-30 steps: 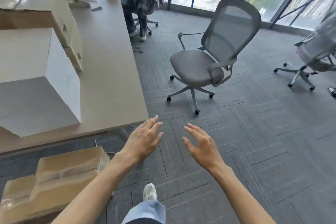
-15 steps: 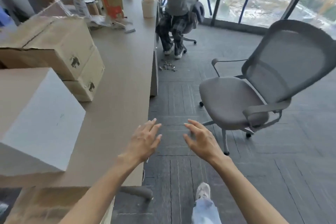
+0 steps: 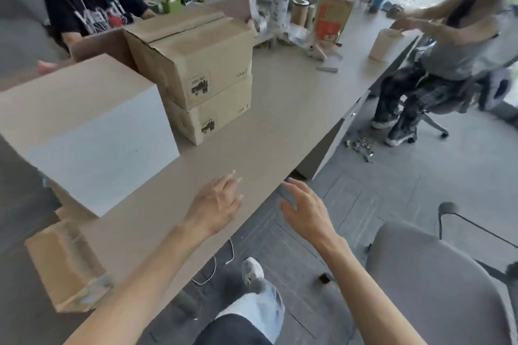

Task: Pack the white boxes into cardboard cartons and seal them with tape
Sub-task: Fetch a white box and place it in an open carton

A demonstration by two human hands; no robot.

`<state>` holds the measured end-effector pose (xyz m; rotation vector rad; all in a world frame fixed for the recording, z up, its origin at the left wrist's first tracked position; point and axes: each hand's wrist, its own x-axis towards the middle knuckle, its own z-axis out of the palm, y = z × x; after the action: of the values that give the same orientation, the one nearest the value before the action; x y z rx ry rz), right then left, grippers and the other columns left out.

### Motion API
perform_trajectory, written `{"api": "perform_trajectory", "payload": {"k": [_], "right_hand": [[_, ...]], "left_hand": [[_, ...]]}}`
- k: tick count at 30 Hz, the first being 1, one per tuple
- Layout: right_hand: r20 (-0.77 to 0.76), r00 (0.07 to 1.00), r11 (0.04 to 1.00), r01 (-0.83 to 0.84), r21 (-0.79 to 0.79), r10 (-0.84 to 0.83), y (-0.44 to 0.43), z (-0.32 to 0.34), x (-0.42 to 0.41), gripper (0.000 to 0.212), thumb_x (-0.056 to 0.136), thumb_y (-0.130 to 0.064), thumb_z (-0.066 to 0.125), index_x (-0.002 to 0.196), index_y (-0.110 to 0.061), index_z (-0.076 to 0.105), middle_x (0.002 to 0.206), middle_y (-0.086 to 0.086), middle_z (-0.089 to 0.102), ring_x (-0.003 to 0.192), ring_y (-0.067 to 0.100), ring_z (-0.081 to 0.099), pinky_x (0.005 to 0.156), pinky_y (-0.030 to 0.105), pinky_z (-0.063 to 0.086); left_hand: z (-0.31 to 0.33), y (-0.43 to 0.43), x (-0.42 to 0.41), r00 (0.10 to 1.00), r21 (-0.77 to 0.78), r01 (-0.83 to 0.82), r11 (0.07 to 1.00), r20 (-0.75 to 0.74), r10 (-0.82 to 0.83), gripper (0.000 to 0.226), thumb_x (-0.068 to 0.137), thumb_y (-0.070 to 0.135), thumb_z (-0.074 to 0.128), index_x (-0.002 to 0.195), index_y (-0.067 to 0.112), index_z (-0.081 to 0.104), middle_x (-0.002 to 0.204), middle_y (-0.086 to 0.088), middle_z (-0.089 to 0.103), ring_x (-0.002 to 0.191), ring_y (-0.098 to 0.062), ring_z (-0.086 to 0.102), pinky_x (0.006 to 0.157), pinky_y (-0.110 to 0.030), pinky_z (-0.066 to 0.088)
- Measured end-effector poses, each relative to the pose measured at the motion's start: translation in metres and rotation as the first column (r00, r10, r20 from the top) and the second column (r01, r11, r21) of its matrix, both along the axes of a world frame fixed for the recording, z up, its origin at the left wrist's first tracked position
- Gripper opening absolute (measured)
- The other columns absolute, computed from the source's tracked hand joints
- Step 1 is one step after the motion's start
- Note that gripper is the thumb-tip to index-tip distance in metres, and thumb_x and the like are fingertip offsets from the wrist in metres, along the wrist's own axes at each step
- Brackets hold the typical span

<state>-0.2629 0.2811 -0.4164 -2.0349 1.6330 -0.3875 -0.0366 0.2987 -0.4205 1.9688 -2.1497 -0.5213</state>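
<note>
Both hands are raised in front of the person, fingers spread and holding nothing. The left hand (image 3: 217, 203) hangs over the near edge of the table (image 3: 283, 109); the right hand (image 3: 307, 209) is past that edge, above the carpeted floor (image 3: 398, 190).

The large white box (image 3: 92, 131) sits on the table to the left of the hands, well apart from them, upright on its base. One vertical corner edge points toward the left hand, and its long axis runs from near right to far left.

Just behind it, two cardboard cartons (image 3: 204, 73) are stacked one on the other, printed ends facing the viewer; the upper flaps are closed but no tape is discernible. A further taped carton (image 3: 67, 263) lies below the table edge at lower left, blurred.

An office chair (image 3: 437, 274) stands at lower right.
</note>
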Motion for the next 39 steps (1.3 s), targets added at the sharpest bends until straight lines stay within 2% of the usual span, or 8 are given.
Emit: {"api": "perform_trajectory", "payload": {"k": [6, 15, 19, 22, 26, 30, 35, 39], "right_hand": [[-0.004, 0.994, 0.993, -0.108, -0.039, 0.108, -0.138, 0.014, -0.014, 0.047, 0.099, -0.037, 0.053, 0.144, -0.025, 0.048, 0.153, -0.006, 0.041, 0.126, 0.02, 0.053, 0.106, 0.034, 0.04], [0.085, 0.955, 0.958, -0.283, -0.038, 0.286, -0.291, 0.009, 0.01, 0.048, 0.096, -0.035, 0.059, 0.141, -0.021, 0.052, 0.148, -0.004, 0.048, 0.133, 0.018, 0.047, 0.107, 0.032, 0.039], [0.148, 0.92, 0.931, -0.366, -0.004, 0.362, -0.353, 0.003, 0.04, 0.06, 0.093, -0.036, 0.064, 0.147, -0.02, 0.042, 0.148, -0.003, 0.047, 0.132, 0.02, 0.047, 0.103, 0.032, 0.039], [0.195, 0.883, 0.899, -0.437, 0.01, 0.427, -0.401, 0.006, 0.062, 0.074, 0.089, -0.033, 0.07, 0.151, -0.018, 0.031, 0.146, 0.004, 0.048, 0.131, 0.025, 0.047, 0.096, 0.033, 0.04], [0.275, 0.813, 0.853, -0.518, -0.062, 0.513, -0.455, 0.01, 0.082, 0.08, 0.087, -0.031, 0.073, 0.152, -0.018, 0.028, 0.152, 0.002, 0.039, 0.134, 0.025, 0.044, 0.099, 0.034, 0.04], [0.383, 0.823, 0.9, -0.433, -0.054, 0.419, -0.495, 0.01, 0.096, 0.09, 0.085, -0.031, 0.074, 0.155, -0.017, 0.02, 0.157, 0.004, 0.027, 0.143, 0.026, 0.031, 0.109, 0.037, 0.034], [0.468, 0.758, 0.863, -0.505, -0.02, 0.454, -0.522, 0.018, 0.112, 0.1, 0.084, -0.029, 0.075, 0.157, -0.022, 0.008, 0.159, 0.001, 0.022, 0.145, 0.016, 0.026, 0.112, 0.034, 0.03], [0.498, 0.751, 0.864, -0.503, 0.004, 0.435, -0.538, 0.024, 0.122, 0.097, 0.084, -0.024, 0.076, 0.157, -0.02, 0.012, 0.155, 0.0, 0.03, 0.14, 0.017, 0.036, 0.111, 0.041, 0.037]], "left_hand": [[-0.007, -0.106, -0.012, 0.983, -0.045, -0.166, 0.985, -0.08, 0.162, 0.053, 0.099, 0.042, 0.036, 0.147, 0.019, 0.038, 0.157, -0.001, 0.031, 0.142, -0.019, 0.03, 0.113, -0.032, 0.026], [-0.001, -0.213, -0.01, 0.907, -0.076, -0.415, 0.907, -0.118, 0.405, 0.055, 0.101, 0.036, 0.043, 0.151, 0.017, 0.031, 0.157, -0.001, 0.03, 0.145, -0.015, 0.025, 0.114, -0.024, 0.019], [0.005, -0.228, -0.001, 0.721, -0.026, -0.682, 0.73, -0.192, 0.666, 0.057, 0.1, 0.033, 0.048, 0.149, 0.012, 0.029, 0.153, -0.005, 0.037, 0.138, -0.021, 0.037, 0.106, -0.031, 0.033], [0.011, -0.236, 0.002, 0.536, -0.045, -0.839, 0.542, -0.241, 0.809, 0.055, 0.096, 0.033, 0.051, 0.144, 0.012, 0.034, 0.146, -0.008, 0.045, 0.131, -0.028, 0.044, 0.097, -0.036, 0.04], [0.023, -0.247, -0.001, 0.375, -0.056, -0.927, 0.372, -0.222, 0.9, 0.069, 0.097, 0.036, 0.054, 0.152, 0.008, 0.023, 0.155, -0.007, 0.033, 0.142, -0.022, 0.031, 0.109, -0.035, 0.032], [0.025, -0.26, -0.005, 0.179, 0.068, -0.972, 0.223, -0.399, 0.899, 0.075, 0.094, 0.03, 0.062, 0.153, 0.011, 0.02, 0.158, -0.005, 0.028, 0.144, -0.016, 0.028, 0.115, -0.03, 0.026], [0.029, -0.282, 0.015, 0.055, 0.107, -0.985, 0.138, -0.561, 0.826, 0.088, 0.089, 0.022, 0.069, 0.156, 0.015, 0.013, 0.157, 0.008, 0.024, 0.143, -0.006, 0.024, 0.106, -0.018, 0.022], [0.036, -0.289, 0.054, -0.048, 0.136, -0.988, 0.073, -0.723, 0.689, 0.095, 0.071, 0.036, 0.084, 0.15, 0.026, 0.032, 0.148, 0.012, 0.043, 0.136, -0.007, 0.04, 0.114, -0.033, 0.031]]}}
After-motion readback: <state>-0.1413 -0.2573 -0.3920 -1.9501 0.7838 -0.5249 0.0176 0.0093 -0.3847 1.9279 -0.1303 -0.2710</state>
